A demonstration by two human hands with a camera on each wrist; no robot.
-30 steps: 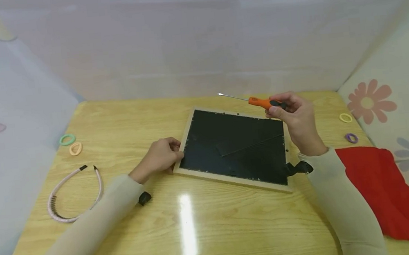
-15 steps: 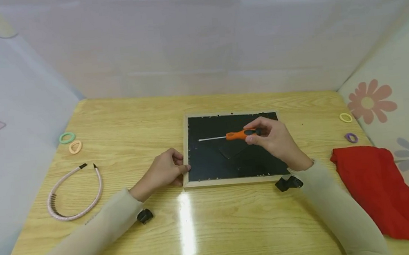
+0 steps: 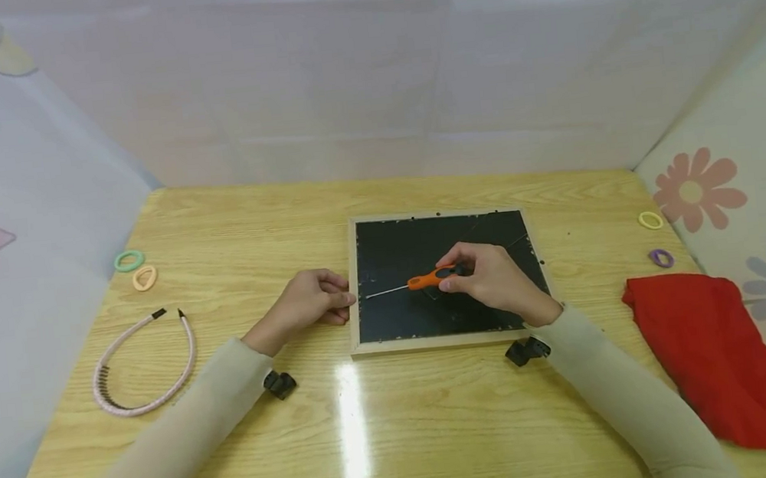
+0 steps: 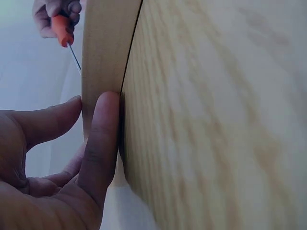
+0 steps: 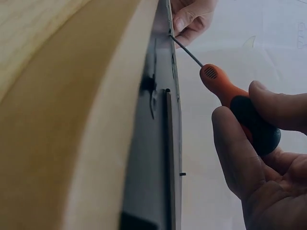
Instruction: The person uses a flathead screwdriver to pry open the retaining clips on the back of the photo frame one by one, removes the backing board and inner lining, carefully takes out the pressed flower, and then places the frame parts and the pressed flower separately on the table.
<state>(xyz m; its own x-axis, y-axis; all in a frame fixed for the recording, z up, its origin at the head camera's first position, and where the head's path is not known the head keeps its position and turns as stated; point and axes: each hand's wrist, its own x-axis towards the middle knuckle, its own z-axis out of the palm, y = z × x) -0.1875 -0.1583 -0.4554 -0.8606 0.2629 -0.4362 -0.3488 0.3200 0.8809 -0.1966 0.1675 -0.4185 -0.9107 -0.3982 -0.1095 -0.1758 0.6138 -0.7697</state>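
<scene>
The right hand point(image 3: 491, 282) is pinching a light, stiff screwdriver point(image 3: 431, 277) by its orange handle, tip reaching the left edge of the frame point(image 3: 453, 340) lying flat on the surface point(image 3: 375, 440). The left hand point(image 3: 309, 301), fingers relaxed, is bracing that rigid, probably fragile frame's edge.

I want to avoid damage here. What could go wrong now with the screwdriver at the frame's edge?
The screwdriver tip sits at the left edge of the frame, pointing toward the left hand that steadies that edge. If it slips, it may poke those fingers. It may also scratch the black backing. The right hand holds only the handle end, so control may be weak.
</scene>
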